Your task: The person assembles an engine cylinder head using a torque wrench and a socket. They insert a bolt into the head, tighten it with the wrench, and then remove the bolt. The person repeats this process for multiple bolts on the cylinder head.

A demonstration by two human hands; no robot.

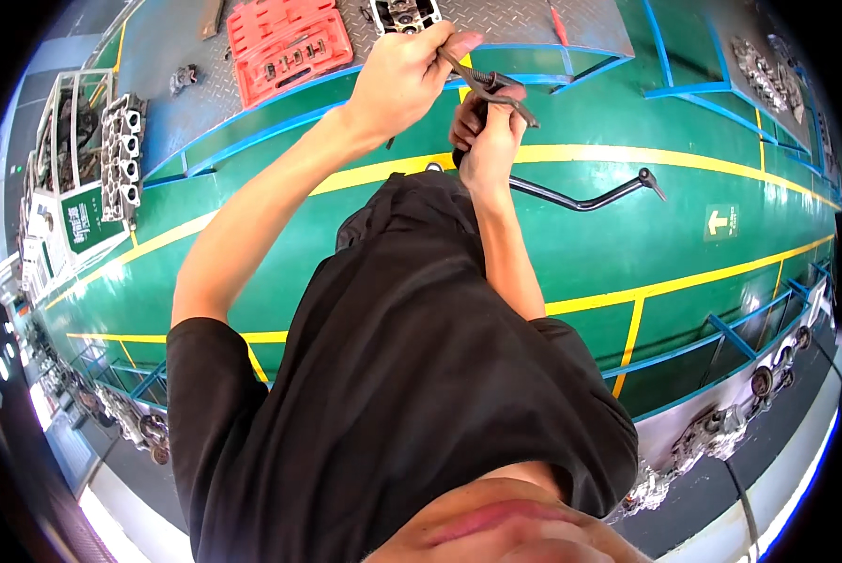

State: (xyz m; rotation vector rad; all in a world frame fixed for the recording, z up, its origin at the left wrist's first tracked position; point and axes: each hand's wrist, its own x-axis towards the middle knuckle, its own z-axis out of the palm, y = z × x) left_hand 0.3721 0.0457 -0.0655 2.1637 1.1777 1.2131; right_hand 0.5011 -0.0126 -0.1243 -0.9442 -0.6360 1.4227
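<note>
Both of my hands are raised near the bench's front edge, around a dark steel valve spring compressor (483,79) with a coil spring and a forked end. My left hand (400,77) is closed, its thumb and fingers pinching the tool's upper left end. Lower and to the right, my right hand (489,141) is wrapped round its middle. A long bent black bar (576,201) runs out to the right from behind my right wrist; its joint with the tool is hidden. Just beyond my left hand, a cylinder head (406,15) lies on the bench, partly cut off.
On the steel-plate bench (182,122) lie an open red tool case (294,58), a small metal part (183,79) and a red-handled tool (559,26). At left, another cylinder head (122,155) stands beside a white-framed rack (64,122). More blue-framed benches with engine parts stand right and behind.
</note>
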